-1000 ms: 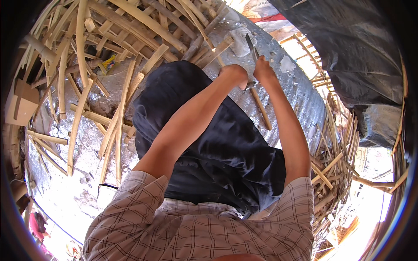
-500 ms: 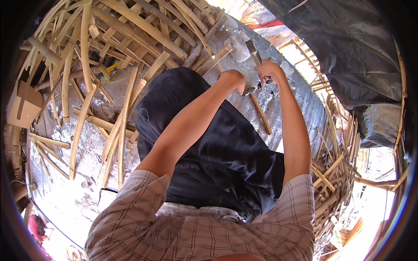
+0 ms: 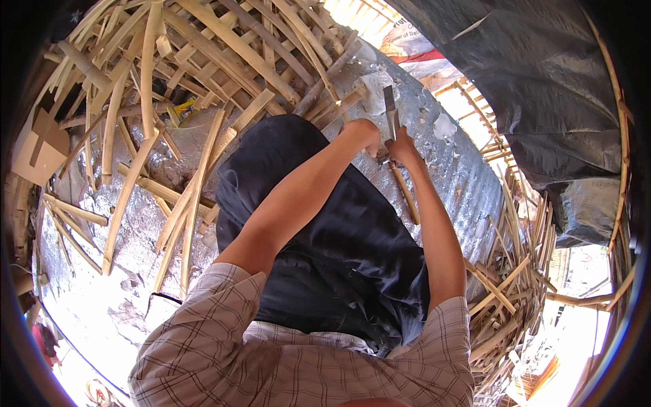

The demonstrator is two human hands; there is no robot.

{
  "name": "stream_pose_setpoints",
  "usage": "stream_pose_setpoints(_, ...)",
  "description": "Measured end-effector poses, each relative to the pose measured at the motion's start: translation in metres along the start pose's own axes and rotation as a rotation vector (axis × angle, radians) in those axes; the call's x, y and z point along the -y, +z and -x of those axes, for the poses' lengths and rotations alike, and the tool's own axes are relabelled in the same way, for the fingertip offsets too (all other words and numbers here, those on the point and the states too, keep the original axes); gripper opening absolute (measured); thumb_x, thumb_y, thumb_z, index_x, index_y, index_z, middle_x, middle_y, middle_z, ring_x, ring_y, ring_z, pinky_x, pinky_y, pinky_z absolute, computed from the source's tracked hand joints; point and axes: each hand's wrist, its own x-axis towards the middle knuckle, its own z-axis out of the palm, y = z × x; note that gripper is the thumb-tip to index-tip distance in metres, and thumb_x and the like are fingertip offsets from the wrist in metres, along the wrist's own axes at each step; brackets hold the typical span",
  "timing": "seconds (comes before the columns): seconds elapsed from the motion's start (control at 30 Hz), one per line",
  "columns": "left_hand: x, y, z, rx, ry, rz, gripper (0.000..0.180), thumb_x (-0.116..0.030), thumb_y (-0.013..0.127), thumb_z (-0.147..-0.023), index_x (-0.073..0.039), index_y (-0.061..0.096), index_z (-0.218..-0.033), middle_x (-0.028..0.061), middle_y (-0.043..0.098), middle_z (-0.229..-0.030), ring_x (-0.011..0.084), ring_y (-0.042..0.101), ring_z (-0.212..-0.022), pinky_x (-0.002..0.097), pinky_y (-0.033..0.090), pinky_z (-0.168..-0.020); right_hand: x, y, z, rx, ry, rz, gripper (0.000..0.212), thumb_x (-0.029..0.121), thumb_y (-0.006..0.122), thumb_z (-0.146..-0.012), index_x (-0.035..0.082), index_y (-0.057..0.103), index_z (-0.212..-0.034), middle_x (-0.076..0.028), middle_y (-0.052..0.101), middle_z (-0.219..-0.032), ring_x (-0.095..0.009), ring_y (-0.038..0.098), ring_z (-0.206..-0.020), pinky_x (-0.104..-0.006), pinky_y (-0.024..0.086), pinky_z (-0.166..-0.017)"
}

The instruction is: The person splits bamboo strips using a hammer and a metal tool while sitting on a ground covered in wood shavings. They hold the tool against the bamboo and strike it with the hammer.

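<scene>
Both hands are held close together just beyond the dark trousers, off their upper right edge. In the right hand a knife is gripped, fingers closed low on it, the blade pointed away from the trousers. The left hand is bent at the wrist with the fingers curled; its grip is hidden, so whether anything is held cannot be told. A wooden stick is seen to the right of the trousers, its upper end lost beneath the hands.

Reason for the hold, as judged: the knife is kept low in the fist so that the blade stands clear of the left hand. The arms are stretched past the trousers, presumably because the silvery sheet beyond them is used as the working surface. Loose wood strips are lying left of the trousers.

Compared with half a second earlier: the right hand has been lowered and brought nearer the left; the blade now shows at greater length. The stick is left much as it was.
</scene>
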Motion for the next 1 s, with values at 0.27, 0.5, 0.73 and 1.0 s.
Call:
stream_pose_setpoints(0.27, 0.003, 0.003, -0.012, -0.022, 0.022, -0.027, 0.034, -0.029, 0.083, -0.074, -0.012, 0.078, -0.103, 0.0069, 0.075, -0.105, 0.0268, 0.071, -0.100, 0.0512, 0.057, -0.086, 0.002, -0.002, 0.024, -0.122, -0.005, 0.240, 0.055, 0.010, 0.067, -0.087, -0.007, 0.036, -0.129, -0.038, 0.063, -0.107, -0.048, 0.069, -0.092, -0.0531, 0.057, -0.076)
stream_pose_setpoints(0.5, -0.005, 0.000, -0.008, 0.042, -0.001, -0.054, 0.040, -0.029, 0.079, -0.079, -0.011, 0.074, -0.115, 0.0091, 0.073, -0.113, 0.0298, 0.070, -0.105, 0.0518, 0.056, -0.090, 0.019, -0.025, 0.008, -0.082, -0.010, 0.373, 0.053, -0.002, 0.058, -0.085, -0.010, 0.038, -0.134, -0.038, 0.063, -0.112, -0.049, 0.069, -0.094, -0.0509, 0.059, -0.075)
stream_pose_setpoints(0.73, -0.012, 0.004, -0.010, 0.050, -0.047, -0.061, 0.043, -0.030, 0.078, -0.082, -0.011, 0.072, -0.120, 0.0096, 0.070, -0.120, 0.0310, 0.068, -0.110, 0.0520, 0.055, -0.093, 0.050, -0.040, 0.010, -0.015, 0.026, 0.303, 0.037, 0.000, 0.055, -0.088, -0.011, 0.046, -0.122, -0.038, 0.061, -0.118, -0.050, 0.062, -0.111, -0.0504, 0.053, -0.096)
stream_pose_setpoints(1.0, -0.012, 0.012, -0.012, -0.012, 0.030, -0.060, 0.043, -0.030, 0.078, -0.079, -0.012, 0.073, -0.118, 0.0088, 0.071, -0.118, 0.0305, 0.068, -0.110, 0.0514, 0.055, -0.091, 0.046, -0.013, -0.013, -0.102, 0.058, 0.347, 0.044, -0.006, 0.058, -0.084, -0.014, 0.042, -0.124, -0.035, 0.067, -0.105, -0.044, 0.073, -0.081, -0.0454, 0.062, -0.064)
